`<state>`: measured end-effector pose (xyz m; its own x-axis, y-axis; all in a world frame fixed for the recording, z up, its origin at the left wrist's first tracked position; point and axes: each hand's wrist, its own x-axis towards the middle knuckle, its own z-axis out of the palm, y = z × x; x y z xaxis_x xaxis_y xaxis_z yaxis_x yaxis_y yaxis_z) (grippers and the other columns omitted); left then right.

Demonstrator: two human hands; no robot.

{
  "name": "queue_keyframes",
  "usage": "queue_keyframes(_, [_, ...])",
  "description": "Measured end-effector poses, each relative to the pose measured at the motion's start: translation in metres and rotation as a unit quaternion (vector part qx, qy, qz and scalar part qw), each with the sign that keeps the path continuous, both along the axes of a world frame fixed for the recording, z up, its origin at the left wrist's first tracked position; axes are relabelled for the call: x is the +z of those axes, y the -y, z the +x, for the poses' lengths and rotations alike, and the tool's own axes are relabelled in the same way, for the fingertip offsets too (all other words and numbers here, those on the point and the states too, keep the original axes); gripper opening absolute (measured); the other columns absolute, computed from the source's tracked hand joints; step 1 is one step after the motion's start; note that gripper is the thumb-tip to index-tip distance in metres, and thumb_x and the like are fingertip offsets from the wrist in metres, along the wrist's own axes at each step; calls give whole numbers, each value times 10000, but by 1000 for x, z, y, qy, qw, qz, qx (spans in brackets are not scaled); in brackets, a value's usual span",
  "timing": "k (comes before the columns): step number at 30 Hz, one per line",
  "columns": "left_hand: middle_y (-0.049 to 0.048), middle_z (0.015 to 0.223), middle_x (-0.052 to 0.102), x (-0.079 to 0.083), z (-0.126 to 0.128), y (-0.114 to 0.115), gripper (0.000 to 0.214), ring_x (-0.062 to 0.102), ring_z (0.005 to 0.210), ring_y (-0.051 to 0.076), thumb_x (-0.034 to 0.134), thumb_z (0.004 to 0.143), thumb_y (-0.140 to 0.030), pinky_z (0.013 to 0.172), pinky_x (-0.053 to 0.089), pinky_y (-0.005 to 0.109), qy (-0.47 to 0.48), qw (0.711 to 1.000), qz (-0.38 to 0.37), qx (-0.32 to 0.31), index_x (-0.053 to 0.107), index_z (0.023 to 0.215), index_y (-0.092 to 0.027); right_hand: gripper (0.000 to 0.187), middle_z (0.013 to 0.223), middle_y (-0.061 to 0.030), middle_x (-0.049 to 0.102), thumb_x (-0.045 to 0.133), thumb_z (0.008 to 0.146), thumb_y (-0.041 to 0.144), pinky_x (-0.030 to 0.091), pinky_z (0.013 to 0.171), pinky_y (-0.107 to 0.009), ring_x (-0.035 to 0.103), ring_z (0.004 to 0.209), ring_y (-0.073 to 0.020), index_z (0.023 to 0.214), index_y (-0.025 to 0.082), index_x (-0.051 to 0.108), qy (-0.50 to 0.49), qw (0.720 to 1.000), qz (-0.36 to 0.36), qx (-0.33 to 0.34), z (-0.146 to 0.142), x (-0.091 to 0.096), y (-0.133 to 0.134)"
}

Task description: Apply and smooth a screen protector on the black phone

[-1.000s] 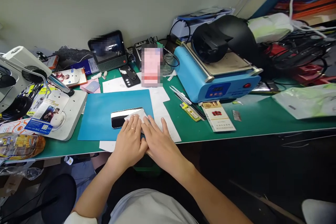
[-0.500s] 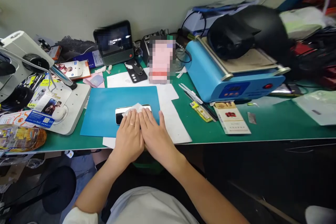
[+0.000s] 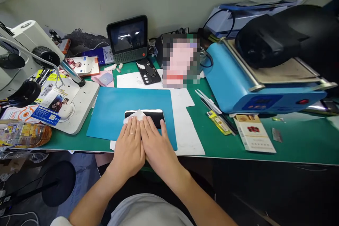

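Hands first, nearest the camera: the left hand and the right hand lie flat side by side, fingers stretched and close together, gripping nothing. The left fingertips press a crumpled white wipe onto the near left end of a phone; the right fingertips rest on the phone's near edge just beside it. The phone lies face up, long side toward the person, on a blue mat that sits over white paper sheets on the green bench.

By the look of it, this is the wiping step on the glass. Judging from the pose, the next move calls for steady downward pressure and a hand holding the phone so it doesn't skate on the mat.

Off to the left, a microscope stand with printed leaflets lying on its base. To the right, tweezers and a cigarette pack, shut, contents unseen. Further back, a blue heating machine carrying a black helmet-like thing, hard to make out at this angle. Against the wall, a small screen and a black phone case.
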<state>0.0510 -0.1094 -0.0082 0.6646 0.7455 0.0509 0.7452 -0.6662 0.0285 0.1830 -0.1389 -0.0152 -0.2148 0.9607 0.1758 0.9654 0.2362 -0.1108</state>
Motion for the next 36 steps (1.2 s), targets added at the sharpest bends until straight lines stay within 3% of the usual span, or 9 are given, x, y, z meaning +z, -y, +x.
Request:
queue_keyframes(7, [225, 1673, 313, -2, -9, -10, 668, 219, 1597, 308, 339, 987, -168, 1267, 324, 509, 18, 1000, 8, 8, 242, 1633, -27, 615, 1611, -276, 418, 438, 977, 150, 357, 1206, -636, 416, 1509, -397, 1563, -33, 393, 7, 1000, 10, 17, -7, -2, -11])
queue_keyframes(12, [248, 1651, 346, -1, -10, -14, 640, 266, 1581, 327, 344, 989, -178, 1262, 331, 513, 15, 999, 19, 28, 309, 1604, -6, 630, 1656, -248, 346, 435, 984, 180, 306, 1231, -647, 315, 1563, -386, 1578, -21, 369, -4, 1000, 3, 15, -9, -4, -15])
queue_keyframes(17, [250, 1643, 360, 2, -6, -10, 641, 303, 1566, 338, 354, 966, -153, 1254, 344, 508, 11, 999, 24, 28, 349, 1586, 8, 644, 1660, -245, 340, 470, 965, 183, 307, 1230, -644, 328, 1558, -384, 1575, -7, 385, 5, 999, -4, 31, -5, -2, -12])
queue_keyframes(24, [279, 1611, 397, 6, 14, -12, 629, 345, 1544, 373, 365, 967, -165, 1242, 342, 532, -6, 1000, 16, 27, 386, 1566, 26, 676, 1669, -235, 319, 496, 974, 241, 316, 1219, -673, 315, 1559, -401, 1586, -11, 357, -9, 999, -26, 32, 14, 1, -15])
queue_keyframes(28, [314, 1580, 422, 6, 32, -16, 617, 374, 1525, 396, 358, 981, -184, 1235, 340, 544, -22, 999, 17, 32, 406, 1540, 74, 624, 1677, -197, 338, 434, 982, 154, 330, 1227, -642, 287, 1570, -401, 1589, 19, 375, 0, 999, -46, 19, 31, 2, -19])
queue_keyframes(36, [315, 1534, 482, 1, 52, -12, 589, 450, 1480, 397, 402, 975, -169, 1213, 377, 510, -22, 997, 75, 1, 462, 1506, 79, 627, 1684, -192, 328, 405, 984, 134, 351, 1212, -655, 277, 1577, -384, 1599, 22, 348, 12, 1000, -26, -11, 49, -6, -8])
